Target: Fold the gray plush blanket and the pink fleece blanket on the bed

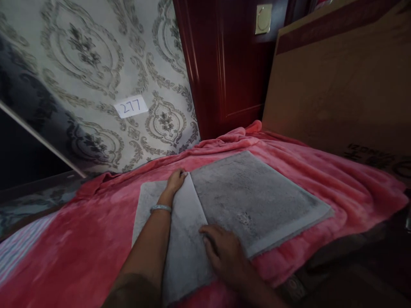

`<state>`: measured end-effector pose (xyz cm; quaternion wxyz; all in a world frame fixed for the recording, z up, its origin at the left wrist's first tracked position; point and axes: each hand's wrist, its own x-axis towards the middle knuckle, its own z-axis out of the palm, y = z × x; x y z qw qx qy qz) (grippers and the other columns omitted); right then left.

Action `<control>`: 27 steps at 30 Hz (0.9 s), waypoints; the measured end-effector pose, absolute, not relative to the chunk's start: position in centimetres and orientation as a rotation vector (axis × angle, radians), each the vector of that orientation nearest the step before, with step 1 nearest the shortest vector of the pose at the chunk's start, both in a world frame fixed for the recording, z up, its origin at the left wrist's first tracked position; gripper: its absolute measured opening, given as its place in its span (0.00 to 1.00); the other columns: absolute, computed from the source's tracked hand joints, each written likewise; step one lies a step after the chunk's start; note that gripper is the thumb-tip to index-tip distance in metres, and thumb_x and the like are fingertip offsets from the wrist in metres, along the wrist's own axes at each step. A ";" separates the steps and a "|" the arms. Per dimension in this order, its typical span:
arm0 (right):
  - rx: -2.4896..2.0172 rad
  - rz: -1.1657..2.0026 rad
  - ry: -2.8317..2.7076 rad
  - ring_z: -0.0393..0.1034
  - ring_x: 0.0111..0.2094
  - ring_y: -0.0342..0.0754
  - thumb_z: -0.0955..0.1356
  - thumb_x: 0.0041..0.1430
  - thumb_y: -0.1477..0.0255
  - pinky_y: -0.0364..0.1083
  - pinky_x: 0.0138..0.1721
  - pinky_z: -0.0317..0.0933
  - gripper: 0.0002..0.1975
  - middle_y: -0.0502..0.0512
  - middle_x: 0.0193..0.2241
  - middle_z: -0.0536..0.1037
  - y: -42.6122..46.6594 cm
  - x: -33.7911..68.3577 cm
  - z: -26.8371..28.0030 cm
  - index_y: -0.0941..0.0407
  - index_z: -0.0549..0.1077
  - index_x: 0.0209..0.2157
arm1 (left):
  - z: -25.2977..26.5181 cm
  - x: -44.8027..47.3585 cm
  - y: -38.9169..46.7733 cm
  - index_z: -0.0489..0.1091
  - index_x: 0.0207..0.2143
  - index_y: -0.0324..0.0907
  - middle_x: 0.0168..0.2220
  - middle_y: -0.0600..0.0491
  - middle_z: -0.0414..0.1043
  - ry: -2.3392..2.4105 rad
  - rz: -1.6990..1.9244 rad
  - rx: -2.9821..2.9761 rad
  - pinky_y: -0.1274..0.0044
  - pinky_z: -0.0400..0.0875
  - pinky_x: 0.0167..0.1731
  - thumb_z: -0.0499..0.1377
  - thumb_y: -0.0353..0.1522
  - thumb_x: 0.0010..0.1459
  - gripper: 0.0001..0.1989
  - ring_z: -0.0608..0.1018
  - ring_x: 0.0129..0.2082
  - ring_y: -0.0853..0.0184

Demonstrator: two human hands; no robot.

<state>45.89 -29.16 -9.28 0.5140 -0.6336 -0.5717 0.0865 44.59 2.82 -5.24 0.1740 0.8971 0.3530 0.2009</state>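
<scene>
At centre, below patterned wallpaper (90, 55), left hand (176, 179) pinches straight-edged, mottled-grey sheet (189, 239) on plush pink blanket (96, 231), right hand (226, 250) curled, grip indeterminate.

Grey sheet (244, 192): mottled, a small patterned mark on its right part; material unclear.
Edges: pale strip at lower right.
Pose: spread flat, slanted.
Place: centre to lower centre of the frame.

a white paper label (131, 106) on the damask wallpaper (111, 72) reads "277". dark print (369, 155) on the cardboard box (337, 94) is illegible.
</scene>
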 end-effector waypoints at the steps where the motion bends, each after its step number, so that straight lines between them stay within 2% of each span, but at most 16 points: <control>1: -1.542 0.191 -1.382 0.75 0.40 0.48 0.60 0.63 0.77 0.46 0.42 0.67 0.16 0.56 0.40 0.80 -29.3 45.8 -9.2 0.54 0.74 0.48 | -5.2 44.7 2.8 0.70 0.35 0.41 0.35 0.51 0.75 1.012 0.566 2.545 0.74 0.68 0.40 0.54 0.32 0.60 0.06 0.74 0.35 0.64; 5: -1.755 0.173 -1.440 0.73 0.36 0.50 0.62 0.62 0.78 0.48 0.39 0.67 0.15 0.55 0.35 0.78 -29.9 45.7 -8.3 0.52 0.75 0.45 | -5.1 44.8 2.5 0.72 0.39 0.40 0.40 0.48 0.77 1.045 0.555 2.560 0.73 0.69 0.44 0.54 0.32 0.61 0.09 0.76 0.40 0.63; 7: -1.868 0.137 -1.472 0.72 0.37 0.52 0.63 0.61 0.79 0.50 0.40 0.67 0.14 0.57 0.35 0.77 -30.2 45.8 -7.3 0.52 0.77 0.42 | -5.0 44.8 2.4 0.73 0.41 0.40 0.43 0.46 0.77 1.051 0.546 2.571 0.73 0.69 0.45 0.54 0.33 0.62 0.10 0.76 0.42 0.62; 9: -1.888 0.066 -1.515 0.70 0.47 0.58 0.66 0.59 0.77 0.56 0.47 0.66 0.13 0.62 0.45 0.77 -30.3 45.8 -6.2 0.52 0.78 0.43 | -5.0 44.9 2.3 0.73 0.42 0.40 0.44 0.46 0.78 1.058 0.536 2.584 0.73 0.69 0.46 0.53 0.34 0.62 0.12 0.76 0.43 0.62; 11: -1.825 0.028 -1.591 0.59 0.61 0.63 0.68 0.60 0.73 0.64 0.59 0.57 0.19 0.61 0.60 0.69 -30.5 45.8 -5.5 0.50 0.75 0.53 | -4.8 44.9 2.3 0.73 0.43 0.40 0.44 0.46 0.78 1.067 0.526 2.597 0.73 0.69 0.46 0.53 0.35 0.63 0.12 0.77 0.43 0.62; 13: -1.732 0.099 -1.716 0.46 0.69 0.60 0.68 0.62 0.66 0.66 0.66 0.42 0.30 0.57 0.68 0.59 -30.9 45.6 -5.5 0.47 0.63 0.65 | -4.7 44.9 2.2 0.74 0.43 0.40 0.43 0.46 0.78 1.087 0.518 2.609 0.74 0.69 0.45 0.52 0.35 0.63 0.13 0.77 0.43 0.62; 15: -1.669 0.239 -1.827 0.41 0.71 0.55 0.67 0.65 0.60 0.63 0.69 0.36 0.35 0.55 0.70 0.54 -31.4 45.4 -6.3 0.49 0.54 0.70 | -4.7 44.9 2.0 0.73 0.42 0.40 0.42 0.46 0.78 1.123 0.516 2.619 0.73 0.69 0.44 0.52 0.35 0.63 0.13 0.77 0.42 0.61; 19: -1.651 0.345 -1.862 0.37 0.72 0.50 0.62 0.68 0.54 0.57 0.71 0.34 0.35 0.54 0.71 0.49 -32.2 45.4 -7.9 0.52 0.52 0.70 | -4.4 44.9 1.7 0.72 0.41 0.40 0.42 0.45 0.78 1.187 0.513 2.643 0.72 0.69 0.42 0.52 0.37 0.62 0.13 0.77 0.42 0.60; 24: -1.683 0.279 -1.839 0.40 0.71 0.49 0.61 0.69 0.53 0.57 0.70 0.37 0.34 0.54 0.70 0.52 -32.3 45.4 -7.6 0.52 0.54 0.70 | -3.2 45.5 1.3 0.73 0.37 0.39 0.38 0.44 0.78 1.202 0.437 2.675 0.73 0.70 0.40 0.51 0.36 0.62 0.13 0.79 0.39 0.59; 27: -1.702 0.239 -1.857 0.41 0.71 0.49 0.61 0.69 0.53 0.56 0.70 0.38 0.33 0.55 0.69 0.55 -32.2 45.5 -7.1 0.53 0.55 0.69 | -1.7 45.5 -0.1 0.74 0.40 0.38 0.39 0.42 0.78 1.229 0.458 2.700 0.70 0.71 0.42 0.52 0.35 0.60 0.13 0.78 0.42 0.57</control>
